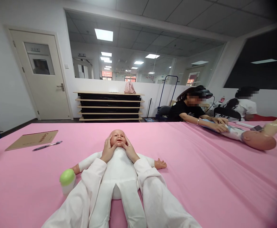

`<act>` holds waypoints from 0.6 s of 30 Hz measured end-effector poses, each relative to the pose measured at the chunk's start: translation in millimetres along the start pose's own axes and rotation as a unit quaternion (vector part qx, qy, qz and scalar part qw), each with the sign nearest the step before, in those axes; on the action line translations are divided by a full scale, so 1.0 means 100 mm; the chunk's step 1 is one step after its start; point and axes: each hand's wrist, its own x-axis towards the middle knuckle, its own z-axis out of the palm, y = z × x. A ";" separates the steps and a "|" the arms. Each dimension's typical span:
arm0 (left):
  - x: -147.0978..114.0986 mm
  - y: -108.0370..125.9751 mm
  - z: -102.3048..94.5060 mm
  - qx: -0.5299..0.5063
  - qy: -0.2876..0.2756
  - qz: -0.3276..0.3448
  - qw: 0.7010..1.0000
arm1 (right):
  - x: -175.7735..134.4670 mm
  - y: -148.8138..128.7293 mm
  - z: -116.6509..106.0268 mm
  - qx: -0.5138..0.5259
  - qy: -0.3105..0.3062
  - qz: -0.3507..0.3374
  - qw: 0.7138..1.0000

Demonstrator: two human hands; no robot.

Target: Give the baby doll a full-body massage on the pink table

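A baby doll [119,166] with a white cloth body lies on its back, head away from me and arms spread. My left hand [108,149] cups one side of the doll's head [118,135], with its fingers along the cheek and temple. On the other side, my right hand [130,150] holds the head in the same way. Both thumbs rest at the chin, below the mouth. By the doll's hand on the left stands a small white container with a green lid [67,177], partly hidden by my sleeve.
A pink cloth [174,186] covers the table. A brown notebook [31,140] and a pen [47,145] lie at the left. Across the table on the right, a person in a black shirt [188,110] handles another doll [257,139]. Another person [244,104] sits behind.
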 end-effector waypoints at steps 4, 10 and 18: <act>0.00 0.02 -0.01 0.002 -0.007 0.000 1.000 | 0.01 0.02 0.01 0.006 0.009 0.000 1.000; -0.02 0.05 0.00 0.021 0.005 -0.005 1.000 | -0.01 -0.01 0.02 -0.010 0.011 0.017 1.000; 0.00 0.03 -0.01 -0.024 -0.001 0.007 1.000 | 0.00 0.00 0.03 0.025 0.013 0.006 1.000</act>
